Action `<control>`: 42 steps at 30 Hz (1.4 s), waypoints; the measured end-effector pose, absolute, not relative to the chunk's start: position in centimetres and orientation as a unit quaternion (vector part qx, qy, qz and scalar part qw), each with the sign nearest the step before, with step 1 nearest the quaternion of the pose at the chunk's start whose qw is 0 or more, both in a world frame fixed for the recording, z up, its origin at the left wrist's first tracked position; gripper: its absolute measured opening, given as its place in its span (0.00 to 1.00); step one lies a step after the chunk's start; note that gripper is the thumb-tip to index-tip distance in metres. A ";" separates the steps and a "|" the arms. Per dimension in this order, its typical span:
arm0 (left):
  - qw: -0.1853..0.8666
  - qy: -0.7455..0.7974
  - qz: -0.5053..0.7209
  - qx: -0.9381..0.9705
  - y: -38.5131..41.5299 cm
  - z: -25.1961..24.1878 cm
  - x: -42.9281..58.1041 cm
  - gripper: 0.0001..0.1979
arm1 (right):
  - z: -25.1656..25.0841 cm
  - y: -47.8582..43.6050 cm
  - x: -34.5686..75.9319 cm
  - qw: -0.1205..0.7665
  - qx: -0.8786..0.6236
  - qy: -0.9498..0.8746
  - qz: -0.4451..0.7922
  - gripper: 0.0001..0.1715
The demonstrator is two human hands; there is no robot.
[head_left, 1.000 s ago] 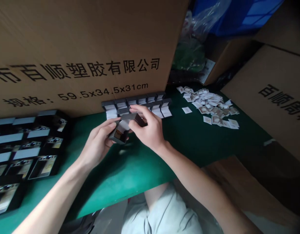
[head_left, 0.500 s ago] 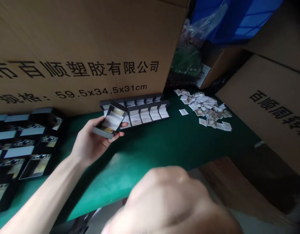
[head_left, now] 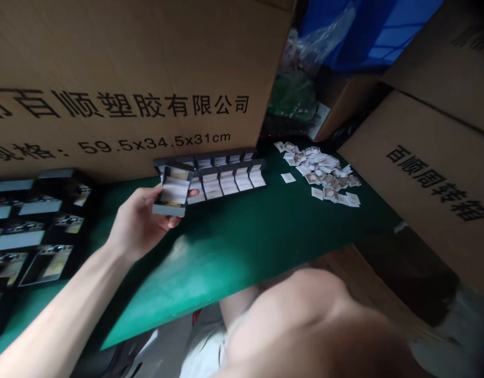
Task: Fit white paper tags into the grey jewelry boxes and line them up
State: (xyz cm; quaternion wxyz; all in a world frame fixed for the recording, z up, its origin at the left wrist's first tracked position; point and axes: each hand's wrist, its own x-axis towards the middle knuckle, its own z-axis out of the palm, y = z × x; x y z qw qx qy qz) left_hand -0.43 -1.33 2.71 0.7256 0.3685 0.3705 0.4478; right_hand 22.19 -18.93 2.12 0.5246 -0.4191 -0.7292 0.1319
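- Left hand: fingers clamped on one open black box, held above the green table.
- Right hand: blurred by the camera, fingers impossible to tell.
- Two rows of open boxes stand just beyond the held box.
- One loose pile of white cards lies to their right.

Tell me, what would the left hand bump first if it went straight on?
Probably the row of open dark boxes beyond the left hand, though depth is hard to judge.

Bare left hand and forearm, blurred right hand, pale loose garment below.
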 end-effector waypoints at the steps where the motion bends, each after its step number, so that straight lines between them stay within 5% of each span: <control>1: 0.727 0.364 0.445 0.375 -1.3 2.7 -0.5 0.14 | 2.4 -18.0 22.1 0.535 -0.415 -0.726 0.122 0.06; 6: 0.706 0.367 0.461 0.392 -1.4 2.8 -0.3 0.07 | 1.3 -10.8 23.9 0.578 -0.459 -0.669 0.088 0.19; 9: 0.695 0.390 0.453 0.399 -1.4 2.8 -0.2 0.08 | -1.1 -6.5 28.1 0.476 -0.660 -0.571 0.110 0.19; 16: 0.679 0.443 0.411 0.416 -1.3 2.8 0.1 0.16 | -3.9 -3.5 36.1 0.379 -0.761 -0.525 0.022 0.20; 42: 0.663 0.490 0.415 0.385 -1.5 2.7 -0.9 0.27 | -5.0 3.3 40.2 0.356 -0.729 -0.573 -0.112 0.14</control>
